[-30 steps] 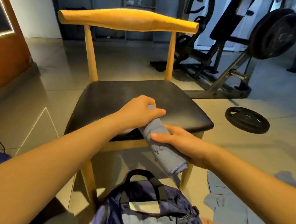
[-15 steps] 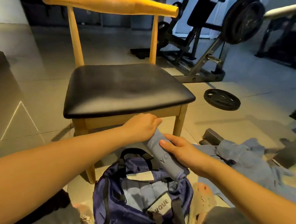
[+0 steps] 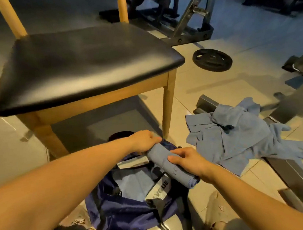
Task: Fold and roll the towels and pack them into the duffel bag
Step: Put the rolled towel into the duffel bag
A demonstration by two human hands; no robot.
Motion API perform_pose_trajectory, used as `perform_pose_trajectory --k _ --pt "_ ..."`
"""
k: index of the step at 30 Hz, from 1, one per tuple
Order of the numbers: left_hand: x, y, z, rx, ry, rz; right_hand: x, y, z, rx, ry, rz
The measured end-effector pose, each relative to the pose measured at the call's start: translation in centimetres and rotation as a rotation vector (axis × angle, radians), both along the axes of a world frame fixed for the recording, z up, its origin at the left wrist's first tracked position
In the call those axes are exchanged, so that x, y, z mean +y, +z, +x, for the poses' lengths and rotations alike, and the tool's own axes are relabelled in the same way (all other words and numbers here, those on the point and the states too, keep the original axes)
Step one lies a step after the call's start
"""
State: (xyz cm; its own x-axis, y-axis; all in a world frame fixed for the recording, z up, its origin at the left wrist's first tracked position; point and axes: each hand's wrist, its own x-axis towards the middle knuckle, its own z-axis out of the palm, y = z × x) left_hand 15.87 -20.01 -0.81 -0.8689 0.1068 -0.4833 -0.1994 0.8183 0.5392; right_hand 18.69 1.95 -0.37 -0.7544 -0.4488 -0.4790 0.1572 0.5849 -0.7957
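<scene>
Over the open duffel bag (image 3: 119, 211) (navy, at the chair's (image 3: 85, 62) foot), the left hand (image 3: 144, 141) grips the rolled towel's (image 3: 168, 164) far end, fingers seemingly curled tight; the right hand (image 3: 187, 160) wraps its middle. Loose towels (image 3: 243, 139) lie crumpled on the floor to the right.

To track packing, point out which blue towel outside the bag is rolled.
The towel in the left hand and right hand over the duffel bag, a tight roll; the other towels lie crumpled on the floor.
</scene>
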Motion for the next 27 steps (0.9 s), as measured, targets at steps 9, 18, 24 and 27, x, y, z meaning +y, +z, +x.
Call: perform_pose_trajectory --k 9,18,24,27 --pt "-0.5 -12.1 -0.9 0.171 -0.242 -0.315 2.6 -7.8 -0.4 -0.075 -0.162 0.188" --pt "1.0 -13.9 -2.7 0.279 -0.403 -0.435 1.1 -10.7 -0.8 0.084 -0.325 0.388" --pt "-1.9 -11.5 -6.4 0.274 -0.04 -0.086 -2.2 -11.4 -2.1 0.096 -0.341 0.247" --pt "-2.0 -11.6 -6.4 0.256 -0.018 -0.023 -3.2 -12.4 -2.8 0.121 -0.435 0.348"
